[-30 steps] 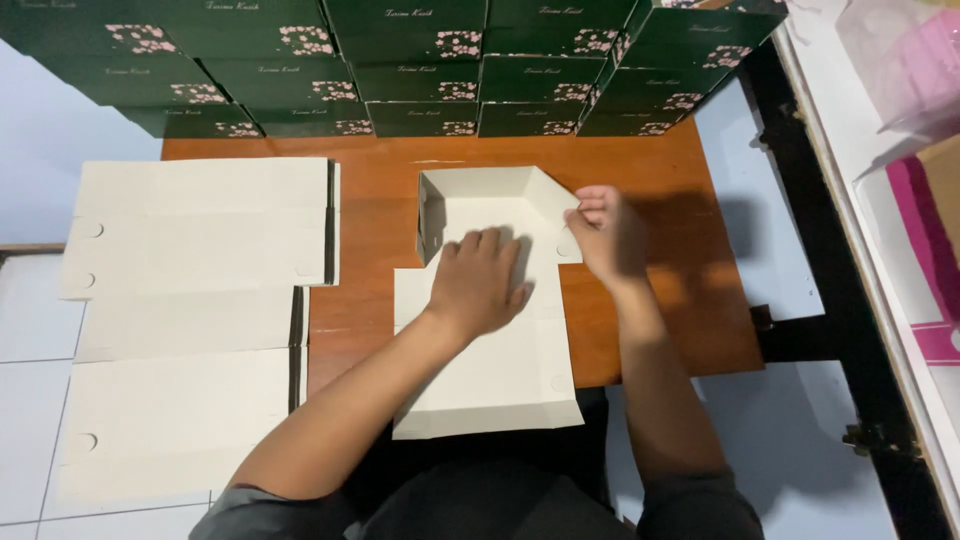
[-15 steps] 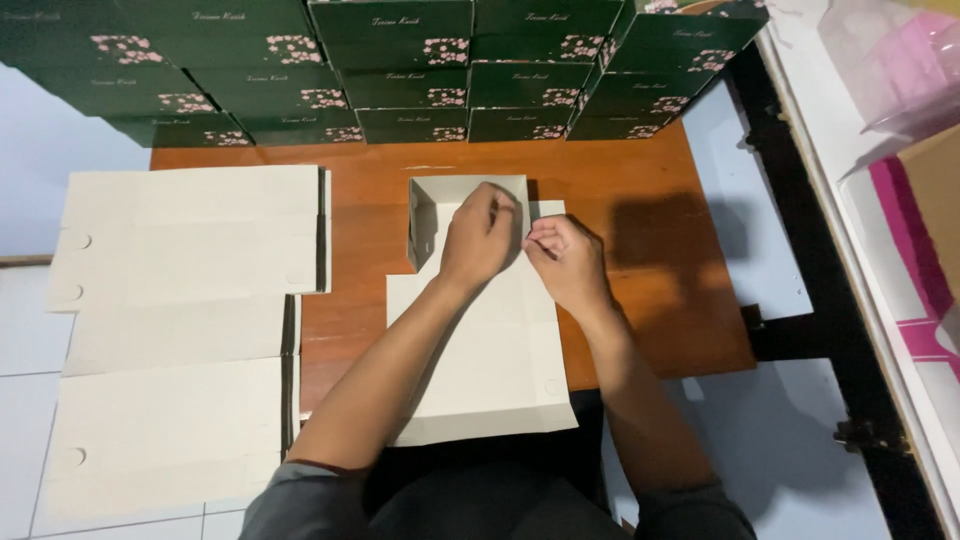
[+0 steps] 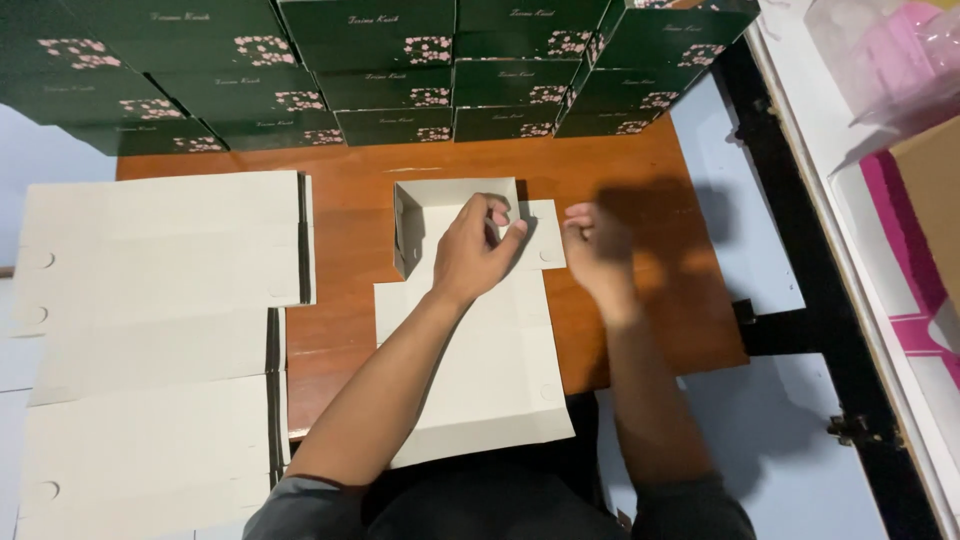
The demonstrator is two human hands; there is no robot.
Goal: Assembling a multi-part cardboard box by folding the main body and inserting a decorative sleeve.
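A flat pale cardboard box blank (image 3: 480, 380) lies on the wooden table (image 3: 650, 170) in front of me. Its far end is folded up into low walls (image 3: 410, 225). My left hand (image 3: 478, 250) rests on that folded end, with fingers and thumb pinching a wall panel by the right side flap (image 3: 545, 240). My right hand (image 3: 597, 250) hovers just right of that flap, blurred. Its fingers are curled and nothing shows in them.
Stacks of flat pale box blanks (image 3: 160, 250) lie at my left, overhanging the table. Rows of finished dark green boxes with pink flower prints (image 3: 400, 60) are piled along the table's far edge. A black frame (image 3: 790, 250) and pink packaging (image 3: 900, 60) stand at the right.
My right hand has come off the box's end and moved right. The left hand stays at the folded end, and the side flap now lies out flat.
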